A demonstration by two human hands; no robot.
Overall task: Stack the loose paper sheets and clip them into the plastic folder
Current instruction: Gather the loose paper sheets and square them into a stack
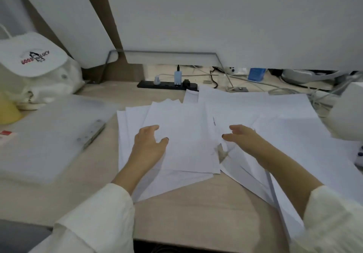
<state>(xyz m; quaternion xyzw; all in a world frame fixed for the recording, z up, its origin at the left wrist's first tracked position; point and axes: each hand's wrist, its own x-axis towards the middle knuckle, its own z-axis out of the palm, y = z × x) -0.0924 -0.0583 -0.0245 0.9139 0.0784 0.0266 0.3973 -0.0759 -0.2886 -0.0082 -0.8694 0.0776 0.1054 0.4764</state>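
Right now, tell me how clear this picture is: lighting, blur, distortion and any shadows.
Head view: dim, even light with no glare; the whole frame is slightly soft. Wide-angle bending curves the grey metal shelf frame and splays the edges. The overlapping white paper sheets blend together, their borders faint. The left hand and right hand cast soft shadows on the sheets; the translucent plastic folder looks hazy.
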